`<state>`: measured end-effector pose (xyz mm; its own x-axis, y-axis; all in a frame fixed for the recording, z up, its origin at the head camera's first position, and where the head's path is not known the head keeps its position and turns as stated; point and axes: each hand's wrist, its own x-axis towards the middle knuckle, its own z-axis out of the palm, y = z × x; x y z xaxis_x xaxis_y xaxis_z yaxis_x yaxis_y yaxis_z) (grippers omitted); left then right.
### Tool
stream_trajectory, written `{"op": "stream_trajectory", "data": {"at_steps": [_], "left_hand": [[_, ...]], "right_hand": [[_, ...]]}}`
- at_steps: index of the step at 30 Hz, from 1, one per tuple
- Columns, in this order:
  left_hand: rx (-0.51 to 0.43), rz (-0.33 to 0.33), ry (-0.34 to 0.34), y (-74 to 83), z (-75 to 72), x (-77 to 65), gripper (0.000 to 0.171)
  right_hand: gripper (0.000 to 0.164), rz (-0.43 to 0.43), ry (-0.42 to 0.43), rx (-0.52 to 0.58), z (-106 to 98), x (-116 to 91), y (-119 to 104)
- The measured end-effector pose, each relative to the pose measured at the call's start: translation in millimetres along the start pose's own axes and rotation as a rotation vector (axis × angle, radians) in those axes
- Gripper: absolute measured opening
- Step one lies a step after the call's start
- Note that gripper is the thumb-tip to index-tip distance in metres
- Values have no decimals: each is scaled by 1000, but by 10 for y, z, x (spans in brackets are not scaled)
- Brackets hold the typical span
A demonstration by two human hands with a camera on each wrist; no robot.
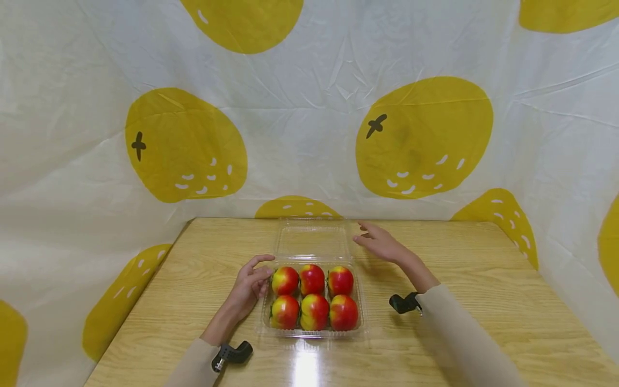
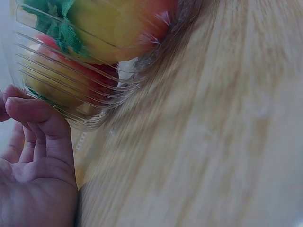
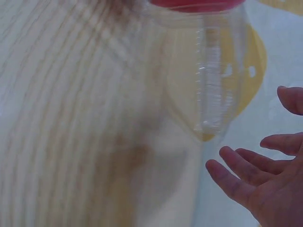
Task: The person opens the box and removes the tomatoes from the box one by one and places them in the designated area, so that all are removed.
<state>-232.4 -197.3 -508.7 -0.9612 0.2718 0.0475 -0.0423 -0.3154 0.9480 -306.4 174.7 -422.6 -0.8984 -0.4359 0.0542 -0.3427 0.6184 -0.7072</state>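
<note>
We see six fruits point(image 1: 312, 279) in an open box point(image 1: 316, 334) on the bench point(image 1: 169, 290).
The left hand point(image 1: 247, 285) is at its left edge, pinching or not we cannot tell; the right hand point(image 1: 382, 244) is spread beside the lid point(image 1: 313, 242).

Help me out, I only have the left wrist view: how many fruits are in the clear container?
Observer: Six red-and-yellow fruits, in two rows of three.
Operator: Is the container open or closed? I can't see its top.
Observer: Open; its clear lid is folded back on the far side.
Operator: And where is the right hand?
Observer: Just to the right of the lid, holding nothing.
</note>
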Motion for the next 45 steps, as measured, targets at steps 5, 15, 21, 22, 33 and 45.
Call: {"op": "stream_trajectory", "data": {"at_steps": [5, 15, 21, 22, 33, 45], "left_hand": [[9, -1, 5, 12, 17, 2, 32], [0, 2, 3, 19, 19, -4, 32], [13, 1, 23, 17, 15, 2, 31], [18, 6, 23, 17, 15, 3, 32], [-4, -24, 15, 35, 20, 0, 32], [-14, -24, 20, 41, 22, -2, 29]], "right_hand": [[66, -36, -35, -20, -65, -92, -139], [65, -149, -149, -71, -61, -253, -480], [60, -209, -230, -145, 7, -318, -644], [58, -220, -235, -160, 19, -323, -662], [45, -236, -295, -235, 169, -309, -671], [41, -212, -292, -299, 252, -279, -701]]}}
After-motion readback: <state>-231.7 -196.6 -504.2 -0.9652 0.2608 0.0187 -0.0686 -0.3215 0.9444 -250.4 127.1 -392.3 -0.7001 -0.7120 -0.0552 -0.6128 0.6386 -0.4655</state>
